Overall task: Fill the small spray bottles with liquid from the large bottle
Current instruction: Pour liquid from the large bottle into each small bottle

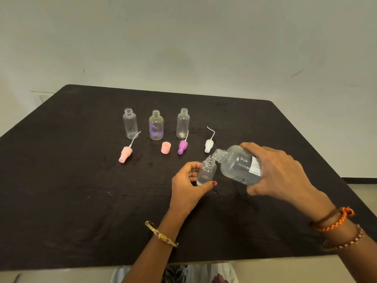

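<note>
Bare table [71,201] left; three bottles [156,125] and sprayers [125,154] crowd beyond.

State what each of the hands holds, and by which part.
Left hand grips the small spray bottle around its lower body; right hand grips the large bottle around its base end.

large bottle [238,165] tilted over small bottle [206,170]

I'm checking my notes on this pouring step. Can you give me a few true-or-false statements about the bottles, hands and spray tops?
1. The right hand tilts the large bottle over a small bottle. True.
2. The left hand rests flat on the table. False: it holds that small bottle.
3. Three uncapped small bottles stand in the back row. True.
4. The pink spray top is screwed onto a bottle. False: it lies on the table.
</note>
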